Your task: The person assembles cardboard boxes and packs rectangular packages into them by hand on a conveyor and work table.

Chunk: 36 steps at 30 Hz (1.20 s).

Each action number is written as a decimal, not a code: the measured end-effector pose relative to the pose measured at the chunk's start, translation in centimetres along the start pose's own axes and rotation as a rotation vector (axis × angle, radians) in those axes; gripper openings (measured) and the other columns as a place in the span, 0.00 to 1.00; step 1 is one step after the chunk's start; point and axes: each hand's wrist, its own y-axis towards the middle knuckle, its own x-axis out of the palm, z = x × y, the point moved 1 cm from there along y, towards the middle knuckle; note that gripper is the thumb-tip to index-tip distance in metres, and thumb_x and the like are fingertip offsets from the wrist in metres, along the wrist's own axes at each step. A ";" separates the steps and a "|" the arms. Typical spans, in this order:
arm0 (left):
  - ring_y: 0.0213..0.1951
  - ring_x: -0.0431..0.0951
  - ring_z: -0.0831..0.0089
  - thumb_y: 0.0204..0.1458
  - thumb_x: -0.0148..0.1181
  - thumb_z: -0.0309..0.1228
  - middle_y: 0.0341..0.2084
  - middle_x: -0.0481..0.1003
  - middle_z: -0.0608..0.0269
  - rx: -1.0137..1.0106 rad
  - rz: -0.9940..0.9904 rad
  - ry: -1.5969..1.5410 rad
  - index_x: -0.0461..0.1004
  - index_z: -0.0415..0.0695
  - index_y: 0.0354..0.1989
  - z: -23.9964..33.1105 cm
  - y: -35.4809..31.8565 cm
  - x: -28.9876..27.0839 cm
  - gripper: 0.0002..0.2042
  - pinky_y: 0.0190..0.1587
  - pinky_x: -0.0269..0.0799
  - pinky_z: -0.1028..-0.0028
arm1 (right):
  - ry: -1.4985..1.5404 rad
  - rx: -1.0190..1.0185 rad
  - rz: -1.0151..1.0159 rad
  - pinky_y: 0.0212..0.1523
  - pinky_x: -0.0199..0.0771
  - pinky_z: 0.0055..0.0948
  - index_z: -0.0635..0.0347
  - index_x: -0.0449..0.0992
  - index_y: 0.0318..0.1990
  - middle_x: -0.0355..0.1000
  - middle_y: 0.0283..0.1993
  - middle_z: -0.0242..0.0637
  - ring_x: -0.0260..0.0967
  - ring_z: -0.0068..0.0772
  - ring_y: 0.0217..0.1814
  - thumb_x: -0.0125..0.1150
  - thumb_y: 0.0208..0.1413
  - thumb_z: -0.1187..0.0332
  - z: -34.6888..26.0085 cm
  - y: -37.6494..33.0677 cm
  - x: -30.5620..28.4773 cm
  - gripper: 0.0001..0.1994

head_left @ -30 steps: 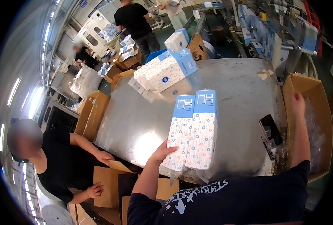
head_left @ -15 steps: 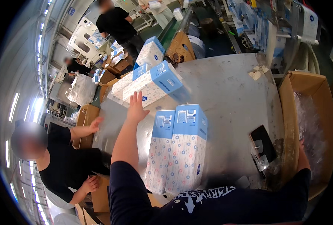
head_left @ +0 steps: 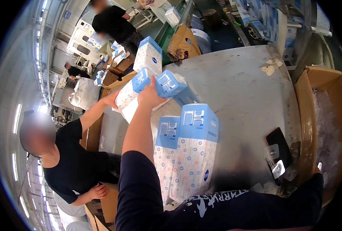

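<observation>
My left hand reaches to a white-and-blue patterned pack, its fingers and thumb over the pack's sides. Just left of it lies a similar pack, with a co-worker's hand against its left side. Behind them a third pack stands tilted. Nearer to me two tall packs lie side by side, a left one and a right one. My right hand is at the near wall of a cardboard box; its fingers are mostly hidden.
A black phone and small clear plastic pieces lie on the grey metal table. Crumpled clear film fills the box on the right. A co-worker in black is at the left edge. Machinery and other people stand farther back.
My left hand has moved slightly up and right and closed over the pack. The co-worker's hand has come in to the left pack. Those two packs have separated and turned.
</observation>
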 end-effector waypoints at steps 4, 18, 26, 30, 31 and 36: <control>0.45 0.76 0.55 0.34 0.64 0.58 0.43 0.74 0.46 -0.010 -0.148 0.004 0.51 0.41 0.64 -0.8 -2.1 -0.7 0.50 0.46 0.71 0.63 | -0.004 -0.012 0.023 0.41 0.71 0.47 0.50 0.67 0.54 0.70 0.47 0.56 0.68 0.57 0.48 0.50 0.53 0.53 0.4 0.1 -0.5 0.22; 0.48 0.73 0.68 0.53 0.57 0.40 0.50 0.71 0.57 -0.435 -0.550 -1.703 0.60 0.40 0.60 -10.4 -24.9 11.6 0.28 0.49 0.70 0.67 | 0.178 -0.112 0.501 0.42 0.69 0.46 0.49 0.71 0.52 0.73 0.40 0.50 0.70 0.54 0.43 0.52 0.47 0.73 -4.7 -3.6 -10.3 0.21; 0.59 0.63 0.68 0.53 0.55 0.30 0.61 0.57 0.59 -0.060 -0.430 -2.054 0.47 0.42 0.66 -6.2 -37.0 14.3 0.34 0.53 0.65 0.70 | 0.394 -0.488 0.604 0.48 0.69 0.38 0.49 0.72 0.51 0.73 0.45 0.47 0.69 0.49 0.47 0.57 0.42 0.74 -19.6 -19.8 -29.4 0.23; 0.59 0.63 0.64 0.53 0.55 0.31 0.62 0.56 0.56 0.029 -0.440 -2.014 0.44 0.45 0.68 -6.7 -43.2 11.8 0.35 0.54 0.66 0.68 | 0.102 -0.753 0.400 0.46 0.70 0.39 0.49 0.75 0.46 0.73 0.43 0.43 0.70 0.47 0.46 0.56 0.41 0.74 -24.4 -22.4 -25.0 0.19; 0.58 0.64 0.62 0.53 0.56 0.32 0.62 0.58 0.54 0.020 -0.405 -2.032 0.47 0.45 0.67 -8.1 -45.1 13.2 0.34 0.52 0.68 0.66 | 0.049 -0.773 0.328 0.47 0.70 0.39 0.50 0.74 0.45 0.73 0.43 0.42 0.70 0.47 0.47 0.56 0.40 0.73 -25.7 -23.1 -23.2 0.19; 0.54 0.69 0.59 0.56 0.52 0.33 0.57 0.63 0.50 -0.092 -0.175 -2.090 0.53 0.43 0.64 -12.4 -54.3 14.5 0.27 0.50 0.71 0.62 | -0.127 -0.704 0.133 0.49 0.69 0.41 0.46 0.69 0.53 0.72 0.47 0.44 0.68 0.48 0.50 0.57 0.48 0.63 -26.4 -25.2 -18.0 0.21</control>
